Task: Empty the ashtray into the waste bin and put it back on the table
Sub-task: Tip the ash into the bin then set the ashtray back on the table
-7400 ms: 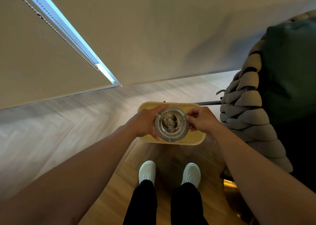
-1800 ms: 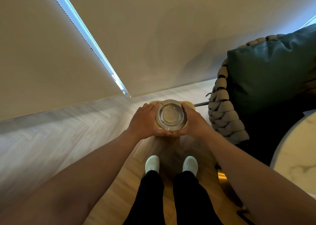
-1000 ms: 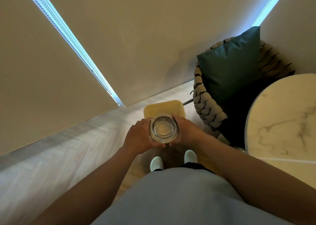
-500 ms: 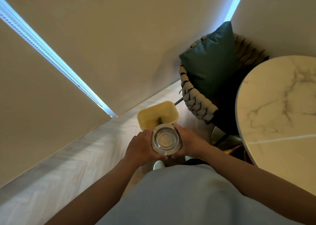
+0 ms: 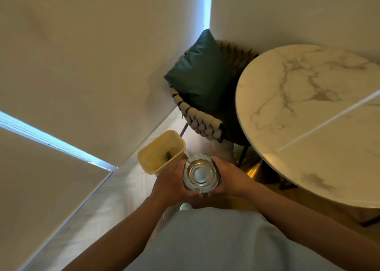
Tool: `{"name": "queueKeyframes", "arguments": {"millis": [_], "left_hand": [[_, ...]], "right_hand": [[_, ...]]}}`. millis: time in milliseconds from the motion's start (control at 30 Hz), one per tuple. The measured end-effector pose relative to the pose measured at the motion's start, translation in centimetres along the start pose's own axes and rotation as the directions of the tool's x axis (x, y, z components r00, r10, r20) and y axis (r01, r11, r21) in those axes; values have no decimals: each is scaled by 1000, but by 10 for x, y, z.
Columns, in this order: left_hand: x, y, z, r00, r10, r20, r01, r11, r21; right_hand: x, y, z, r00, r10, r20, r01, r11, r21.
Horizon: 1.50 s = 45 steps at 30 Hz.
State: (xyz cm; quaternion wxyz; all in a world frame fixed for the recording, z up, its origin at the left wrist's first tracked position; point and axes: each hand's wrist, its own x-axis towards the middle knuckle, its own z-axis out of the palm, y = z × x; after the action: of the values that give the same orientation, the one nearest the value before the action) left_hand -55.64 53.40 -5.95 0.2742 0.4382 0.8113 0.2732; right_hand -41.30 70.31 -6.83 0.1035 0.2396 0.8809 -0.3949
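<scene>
The round glass ashtray [image 5: 201,174] faces up with a clean-looking bowl, carried at waist height. My left hand [image 5: 171,183] cups its left side and my right hand [image 5: 229,178] cups its right side. The yellow waste bin [image 5: 153,168] stands on the floor just beyond and left of the ashtray, with a dark patch of ash inside. The round white marble table [image 5: 304,114] fills the right side, its top bare.
A woven chair [image 5: 202,119] with a dark green cushion [image 5: 202,79] sits in the corner between bin and table. The table's gold base [image 5: 254,166] is near my right hand. Beige blinds cover the walls. Wooden floor runs to the left.
The ash went into the bin earlier. Since a second ago my view has turned right, bringing more of the table in; the ashtray has come away from above the bin.
</scene>
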Motion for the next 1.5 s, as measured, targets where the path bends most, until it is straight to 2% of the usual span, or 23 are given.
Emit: {"name": "queueKeyframes", "arguments": {"millis": [167,267,400,533,733,900,1233,1500], "left_hand": [[10,43,29,988,134,81,-135,991,1],[10,69,56,976,126,178,-128,992,3],[6,103,94,960,122,251,-186,951,249],[-8,137,128,921,250,298,-284,956,74],[-20,177,174,889,265,373,-351,918,183],[-26,204,199,852,295,433,-406,894,189],[-10,228,215,794,338,505,-482,857,184],[40,221,214,799,370,475,-492,855,163]], "right_hand": [[-47,40,-13,996,35,-79,-32,999,40],[-82,65,-17,989,82,-125,-74,995,69],[-133,99,-17,973,148,-177,-128,985,116],[-180,128,-19,960,196,-200,-170,975,144],[-242,165,-17,936,267,-227,-216,949,229],[-278,185,-12,906,337,-254,-268,924,272],[-296,198,-17,865,412,-286,-306,886,349],[-264,206,-46,860,410,-305,-299,887,352]]}}
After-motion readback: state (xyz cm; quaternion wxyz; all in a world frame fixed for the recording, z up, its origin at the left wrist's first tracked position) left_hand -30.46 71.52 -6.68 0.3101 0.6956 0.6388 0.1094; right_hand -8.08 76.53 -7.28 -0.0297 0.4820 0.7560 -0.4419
